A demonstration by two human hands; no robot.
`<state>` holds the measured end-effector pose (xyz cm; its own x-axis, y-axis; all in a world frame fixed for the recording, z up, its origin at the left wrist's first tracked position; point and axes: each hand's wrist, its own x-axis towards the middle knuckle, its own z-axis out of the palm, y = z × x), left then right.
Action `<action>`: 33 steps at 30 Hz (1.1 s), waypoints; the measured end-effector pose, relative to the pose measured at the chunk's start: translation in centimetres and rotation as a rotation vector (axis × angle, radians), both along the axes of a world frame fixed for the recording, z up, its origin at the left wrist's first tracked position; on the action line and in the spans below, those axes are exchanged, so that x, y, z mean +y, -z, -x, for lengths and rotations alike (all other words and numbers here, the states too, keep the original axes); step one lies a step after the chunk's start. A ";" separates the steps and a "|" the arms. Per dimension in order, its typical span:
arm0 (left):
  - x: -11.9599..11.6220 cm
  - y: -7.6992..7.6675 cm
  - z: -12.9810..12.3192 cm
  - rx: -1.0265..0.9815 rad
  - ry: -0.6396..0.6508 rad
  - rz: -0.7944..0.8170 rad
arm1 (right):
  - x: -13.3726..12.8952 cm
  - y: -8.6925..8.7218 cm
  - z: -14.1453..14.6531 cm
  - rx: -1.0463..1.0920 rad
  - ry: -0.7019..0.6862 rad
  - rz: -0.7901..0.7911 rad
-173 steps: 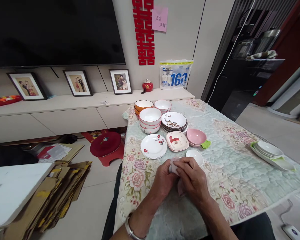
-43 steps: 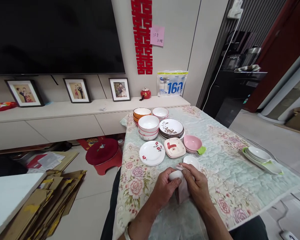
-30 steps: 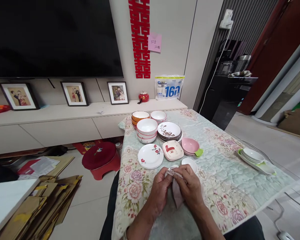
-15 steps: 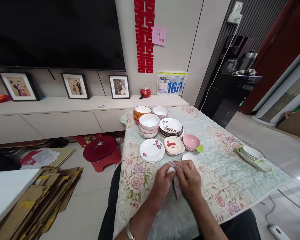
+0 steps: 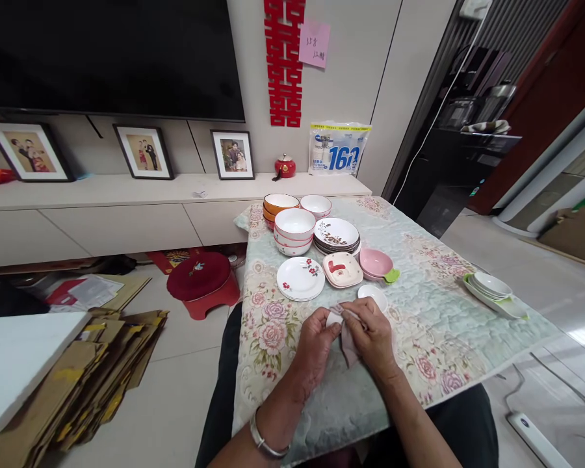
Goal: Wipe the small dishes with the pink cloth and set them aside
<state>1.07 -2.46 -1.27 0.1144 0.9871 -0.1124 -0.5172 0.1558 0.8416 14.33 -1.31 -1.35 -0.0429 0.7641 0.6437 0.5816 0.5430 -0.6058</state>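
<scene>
Near the front of the cloth-covered table, my left hand (image 5: 316, 341) is closed on a small white dish (image 5: 334, 318), mostly hidden by the fingers. My right hand (image 5: 373, 335) grips a pale pinkish cloth (image 5: 351, 348) against the dish; the cloth hangs down between both hands. Just beyond them lies a small white saucer (image 5: 373, 297). Farther back are white plates with red flowers (image 5: 299, 279), a squarish patterned dish (image 5: 342, 269) and pink bowls with a green handle (image 5: 376, 262).
Stacked bowls (image 5: 294, 224) and dark-rimmed plates (image 5: 336, 232) stand toward the table's back. Small white dishes on a long tray (image 5: 514, 308) sit at the right. A red stool (image 5: 205, 279) and flattened cardboard (image 5: 92, 377) are on the left.
The view has tilted down slightly, so things appear higher in it. Both hands stay together at the dish and cloth, with slightly shifted fingers.
</scene>
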 end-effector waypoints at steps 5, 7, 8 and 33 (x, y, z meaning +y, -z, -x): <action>0.0 -0.4 -0.1 -0.104 -0.031 0.079 | 0.8 0.5 -0.7 0.060 0.110 0.078; 0.0 -0.6 0.0 -0.124 -0.036 0.100 | 0.9 0.8 -0.8 0.052 0.120 0.093; 0.0 -0.6 0.0 -0.127 -0.037 0.105 | 1.0 0.9 -0.8 0.047 0.128 0.097; 0.2 -0.5 -0.1 -0.166 -0.013 0.083 | 0.8 1.2 -0.9 0.085 0.077 0.190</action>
<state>1.18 -2.31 -0.77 0.1259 0.9767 -0.1736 -0.6504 0.2134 0.7290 15.21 -0.51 -2.51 0.0689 0.8709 0.4867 0.5595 0.3702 -0.7416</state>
